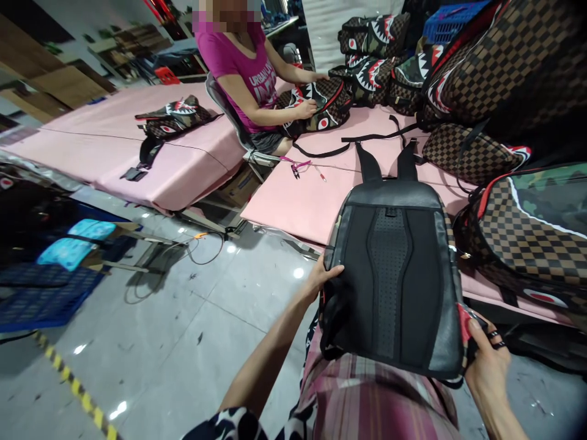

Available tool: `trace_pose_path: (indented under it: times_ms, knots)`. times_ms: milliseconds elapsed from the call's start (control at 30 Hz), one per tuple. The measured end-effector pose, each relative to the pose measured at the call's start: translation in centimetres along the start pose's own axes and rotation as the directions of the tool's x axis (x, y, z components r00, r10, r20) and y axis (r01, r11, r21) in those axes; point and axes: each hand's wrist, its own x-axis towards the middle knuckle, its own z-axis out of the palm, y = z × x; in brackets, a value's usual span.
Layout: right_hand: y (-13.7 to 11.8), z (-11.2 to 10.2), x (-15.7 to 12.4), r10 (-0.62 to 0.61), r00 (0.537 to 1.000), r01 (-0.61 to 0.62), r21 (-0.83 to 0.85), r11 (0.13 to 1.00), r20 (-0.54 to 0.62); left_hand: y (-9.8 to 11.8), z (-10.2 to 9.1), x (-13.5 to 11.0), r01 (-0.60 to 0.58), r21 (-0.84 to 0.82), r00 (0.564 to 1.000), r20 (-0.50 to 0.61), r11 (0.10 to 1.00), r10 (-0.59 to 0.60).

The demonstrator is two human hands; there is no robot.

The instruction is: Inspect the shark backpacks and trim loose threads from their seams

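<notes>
A black backpack [389,287] rests on my lap and against the table edge, its padded back panel facing up and its shoulder straps lying away from me on the table. My left hand [321,276] grips its left side, thumb on the panel and fingers mostly hidden behind the edge. At the lower right side, my right hand [488,357] is closed on the bag's edge beside a patch of red material [464,322]. Black bands circle a finger of that hand; I cannot tell whether they belong to a tool.
Pink-covered tables [293,205] stand ahead and left. Checkered backpacks [532,238] crowd the right side. Across the table, a seated person [250,79] handles a shark-mouth bag [321,107]. Small pink-handled tools [300,165] lie nearby. A blue crate [41,293] is at left.
</notes>
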Motion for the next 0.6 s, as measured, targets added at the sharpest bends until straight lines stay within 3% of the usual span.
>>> trace_pose_path:
  times_ms: [233, 400, 600]
  knots:
    - [0.3, 0.0, 0.2, -0.117, 0.993, 0.118, -0.061, 0.991, 0.023, 0.2, 1.0, -0.6, 0.005, -0.078, 0.998, -0.066, 0.997, -0.01]
    - [-0.1, 1.1, -0.8, -0.121, 0.992, 0.122, -0.038, 0.992, 0.036, 1.7, 1.0, -0.7, -0.035, -0.072, 0.999, -0.034, 0.997, 0.032]
    - [1.7, 3.0, -2.4, -0.245, 0.958, 0.274, -0.234, 0.933, 0.147, 2.6, -0.4, 2.2, 0.011, 0.037, 0.995, -0.096, 0.999, -0.008]
